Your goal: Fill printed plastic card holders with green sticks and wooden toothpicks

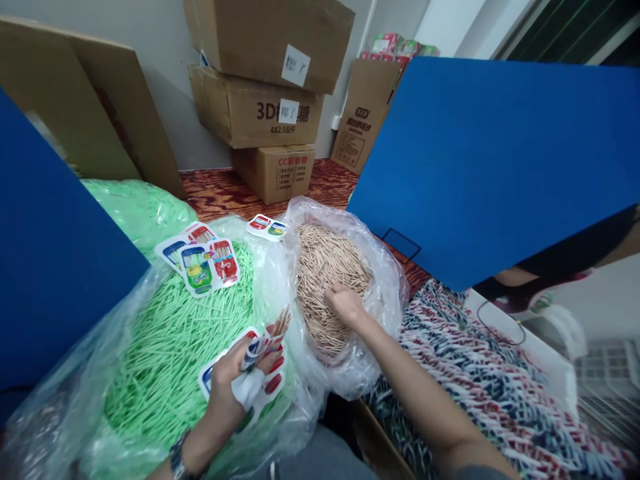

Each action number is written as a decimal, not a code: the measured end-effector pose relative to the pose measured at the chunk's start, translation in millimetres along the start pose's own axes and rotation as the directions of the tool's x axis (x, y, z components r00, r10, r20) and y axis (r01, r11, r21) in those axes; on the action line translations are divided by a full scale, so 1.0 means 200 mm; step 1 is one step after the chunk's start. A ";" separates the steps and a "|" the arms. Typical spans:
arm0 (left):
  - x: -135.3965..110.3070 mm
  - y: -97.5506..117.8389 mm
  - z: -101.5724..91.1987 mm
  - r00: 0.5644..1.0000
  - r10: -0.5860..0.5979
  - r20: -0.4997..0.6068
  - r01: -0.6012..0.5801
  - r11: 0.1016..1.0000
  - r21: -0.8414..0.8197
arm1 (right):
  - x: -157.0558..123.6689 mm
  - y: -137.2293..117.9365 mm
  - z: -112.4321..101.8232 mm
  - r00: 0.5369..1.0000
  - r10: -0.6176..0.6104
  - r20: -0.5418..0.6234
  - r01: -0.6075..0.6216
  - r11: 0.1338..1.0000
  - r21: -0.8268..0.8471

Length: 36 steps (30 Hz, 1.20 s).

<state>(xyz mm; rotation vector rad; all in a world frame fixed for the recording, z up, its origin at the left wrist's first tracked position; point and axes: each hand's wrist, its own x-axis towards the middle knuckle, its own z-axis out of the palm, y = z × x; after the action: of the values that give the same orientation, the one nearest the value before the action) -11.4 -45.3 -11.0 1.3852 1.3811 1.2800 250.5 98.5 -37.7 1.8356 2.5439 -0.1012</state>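
Note:
My left hand is closed around a small printed packet with several thin brown sticks poking out of its top. Beneath that hand a printed card lies over thin green sticks, which fill a large clear plastic bag. To the right, my right hand reaches into a second clear bag full of thin brown sticks. Its fingers are curled and pinched at the surface of these sticks; the fingertips are partly hidden. More printed cards rest on the green sticks.
Another printed card lies between the bags. Cardboard boxes are stacked behind. Blue panels stand left and right. At the lower right is a heap of red, white and dark striped sticks, with a person's arm beyond.

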 end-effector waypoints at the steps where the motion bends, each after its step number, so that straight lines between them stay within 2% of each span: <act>1: 0.00 0.00 0.00 1.000 -0.013 0.002 0.013 1.000 -0.011 | 0.00 -0.01 0.02 1.000 -0.005 0.011 0.005 1.000 -0.019; 4: 0.00 0.00 0.01 1.000 -0.019 0.013 0.019 0.999 -0.030 | 0.00 -0.03 0.04 0.999 -0.033 0.021 0.034 0.998 -0.044; 7: 0.01 0.01 0.00 1.000 -0.026 0.016 0.027 0.998 -0.048 | -0.01 -0.02 0.02 0.998 -0.062 -0.006 0.062 0.998 -0.033; 9: 0.01 0.01 0.00 0.998 -0.054 0.024 0.056 0.997 -0.058 | -0.03 -0.04 -0.04 0.996 -0.068 -0.052 0.067 0.998 -0.020; 11: 0.01 0.01 0.00 0.997 -0.073 0.034 0.075 0.995 -0.061 | -0.07 -0.10 -0.14 0.982 -0.067 -0.175 0.089 0.988 0.123; 12: 0.01 0.01 0.00 0.996 -0.076 0.038 0.078 0.995 -0.061 | -0.09 -0.14 -0.21 0.954 -0.042 -0.298 0.139 0.941 0.309; 13: 0.01 0.01 0.00 0.996 -0.076 0.040 0.079 0.995 -0.063 | -0.12 -0.20 -0.27 0.912 0.016 -0.410 0.223 0.820 0.527; 14: 0.01 0.01 0.01 0.996 -0.078 0.040 0.081 0.994 -0.067 | -0.15 -0.26 -0.34 0.876 0.086 -0.474 0.303 0.666 0.681; 15: 0.01 0.01 0.01 0.996 -0.083 0.045 0.086 0.994 -0.073 | -0.18 -0.33 -0.41 0.856 0.143 -0.497 0.364 0.518 0.774; 16: 0.02 0.01 0.02 0.995 -0.088 0.052 0.092 0.993 -0.076 | -0.21 -0.39 -0.47 0.837 0.174 -0.519 0.419 0.405 0.813; 17: 0.02 0.01 0.02 0.994 -0.092 0.060 0.096 0.992 -0.078 | -0.24 -0.44 -0.51 0.822 0.172 -0.542 0.470 0.332 0.818; 18: 0.02 0.00 0.03 0.993 -0.093 0.071 0.098 0.992 -0.075 | -0.25 -0.49 -0.54 0.808 0.158 -0.568 0.511 0.294 0.808; 20: 0.02 0.00 0.03 0.993 -0.082 0.088 0.087 0.995 -0.055 | -0.27 -0.55 -0.57 0.773 0.097 -0.627 0.576 0.308 0.757; 22: 0.01 0.00 0.02 0.994 -0.065 0.086 0.066 0.998 -0.014 | -0.27 -0.58 -0.56 0.739 -0.009 -0.673 0.618 0.406 0.673; 25: 0.01 0.01 0.00 0.997 -0.048 0.066 0.044 0.998 0.049 | -0.26 -0.59 -0.54 0.705 -0.259 -0.660 0.666 0.560 0.492; 27: 0.01 0.01 -0.01 0.998 -0.042 0.055 0.039 0.998 0.053 | -0.26 -0.58 -0.54 0.682 -0.365 -0.634 0.693 0.600 0.400; 29: 0.01 0.02 -0.02 0.997 -0.046 0.057 0.045 0.999 0.019 | -0.25 -0.56 -0.54 0.697 -0.329 -0.637 0.671 0.612 0.418; 31: 0.02 0.02 -0.02 0.996 -0.064 0.065 0.066 0.997 -0.027 | -0.24 -0.54 -0.50 0.782 -0.219 -0.584 0.584 0.585 0.563; 33: 0.02 0.03 -0.02 0.994 -0.085 0.061 0.089 0.994 -0.058 | -0.23 -0.53 -0.44 0.883 -0.194 -0.427 0.465 0.488 0.739; 34: 0.02 0.03 -0.02 0.994 -0.091 0.056 0.095 0.993 -0.066 | -0.23 -0.54 -0.41 0.915 -0.224 -0.335 0.402 0.433 0.807; 36: 0.03 0.04 -0.02 0.994 -0.095 0.049 0.099 0.992 -0.080 | -0.22 -0.55 -0.35 0.935 -0.286 -0.211 0.308 0.356 0.882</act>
<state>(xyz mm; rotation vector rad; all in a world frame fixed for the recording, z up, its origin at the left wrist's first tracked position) -14.9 -41.7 -0.9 1.2681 1.3344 1.2213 162.7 25.3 39.5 1.3562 3.0454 -1.8415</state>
